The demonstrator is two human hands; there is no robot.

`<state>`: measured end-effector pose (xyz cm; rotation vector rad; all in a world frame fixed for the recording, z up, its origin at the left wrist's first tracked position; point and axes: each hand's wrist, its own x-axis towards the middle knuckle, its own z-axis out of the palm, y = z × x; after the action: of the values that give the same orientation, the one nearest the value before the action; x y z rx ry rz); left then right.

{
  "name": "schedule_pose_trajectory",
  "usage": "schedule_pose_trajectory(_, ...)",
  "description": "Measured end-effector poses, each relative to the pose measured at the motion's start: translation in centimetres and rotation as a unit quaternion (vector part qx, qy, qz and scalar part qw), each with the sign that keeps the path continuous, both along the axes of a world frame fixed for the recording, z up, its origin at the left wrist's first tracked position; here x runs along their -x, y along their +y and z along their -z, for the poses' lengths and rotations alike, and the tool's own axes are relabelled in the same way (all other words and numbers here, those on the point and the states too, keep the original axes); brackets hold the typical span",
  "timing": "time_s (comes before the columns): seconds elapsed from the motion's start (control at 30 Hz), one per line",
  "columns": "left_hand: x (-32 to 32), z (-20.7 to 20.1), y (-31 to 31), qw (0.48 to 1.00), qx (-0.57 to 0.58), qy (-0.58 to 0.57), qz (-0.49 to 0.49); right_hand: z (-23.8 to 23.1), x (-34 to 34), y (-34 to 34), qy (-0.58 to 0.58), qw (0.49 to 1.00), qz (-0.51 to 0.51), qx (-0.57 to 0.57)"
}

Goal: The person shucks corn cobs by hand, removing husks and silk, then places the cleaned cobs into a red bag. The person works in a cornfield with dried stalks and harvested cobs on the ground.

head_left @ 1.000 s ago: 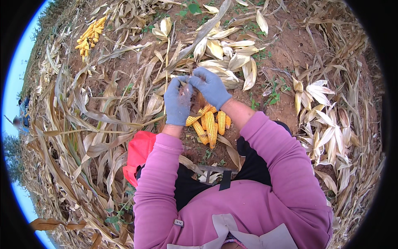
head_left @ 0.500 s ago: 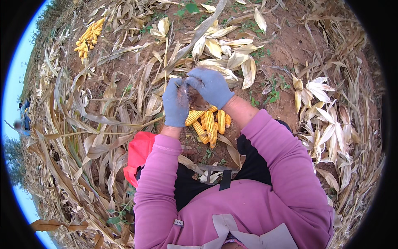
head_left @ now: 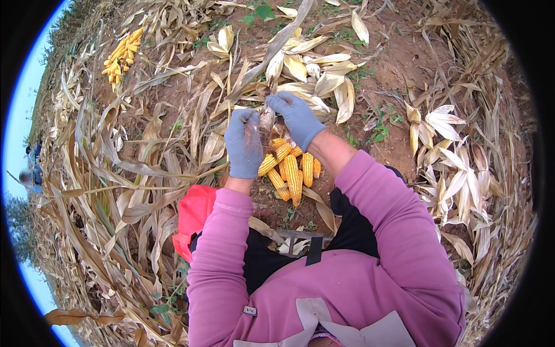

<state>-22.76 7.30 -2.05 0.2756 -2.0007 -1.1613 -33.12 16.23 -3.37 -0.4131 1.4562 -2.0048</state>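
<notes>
My left hand (head_left: 243, 144), in a grey glove, is closed with its fingers curled against a dry brown corn husk (head_left: 267, 120). From the other side my right hand (head_left: 296, 119), gloved alike, pinches the top of that husk. Whether an ear is inside the husk is hidden by the fingers. Dark silk strands hang by the left fingers. Just below the hands, a small pile of bare yellow corn ears (head_left: 293, 179) lies on the soil, the ears pointing different ways.
Pale stripped husks (head_left: 329, 81) lie beyond my hands, and more husks (head_left: 457, 173) to the right. Another heap of yellow ears (head_left: 122, 56) sits far left. Dry stalks and leaves (head_left: 115, 191) cover the left side. A red bag (head_left: 195, 217) is beside my left leg.
My hands have drawn slightly apart, and the right hand has turned. The pale husk between them now shows, as does more of the yellow ears beneath.
</notes>
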Motion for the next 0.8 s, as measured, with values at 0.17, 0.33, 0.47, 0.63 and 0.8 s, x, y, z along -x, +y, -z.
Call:
schedule_pose_trajectory(0.17, -0.5, -0.2, -0.2, 0.997, -0.058, -0.009, 0.047, -0.5, 0.7, 0.1, -0.092, 0.995, 0.021, 0.026)
schedule_pose_trajectory(0.33, -0.1, -0.9, 0.5, 0.992, -0.102, -0.013, 0.074, 0.6, 1.5, 0.1, -0.089, 0.994, 0.034, 0.043)
schedule_pose_trajectory(0.47, -0.2, -0.8, 0.5, 0.976, -0.186, -0.029, 0.113, 1.5, 2.0, 0.1, -0.029, 0.999, 0.039, 0.019)
schedule_pose_trajectory(0.63, -0.7, -1.1, 0.1, 0.936, -0.307, -0.052, 0.163, 0.7, 2.5, 0.4, -0.099, 0.992, 0.075, 0.02)
schedule_pose_trajectory(0.8, -1.0, -2.2, 0.1, 0.949, -0.24, -0.135, 0.152, 1.2, 5.4, 1.9, -0.107, 0.985, 0.133, 0.036)
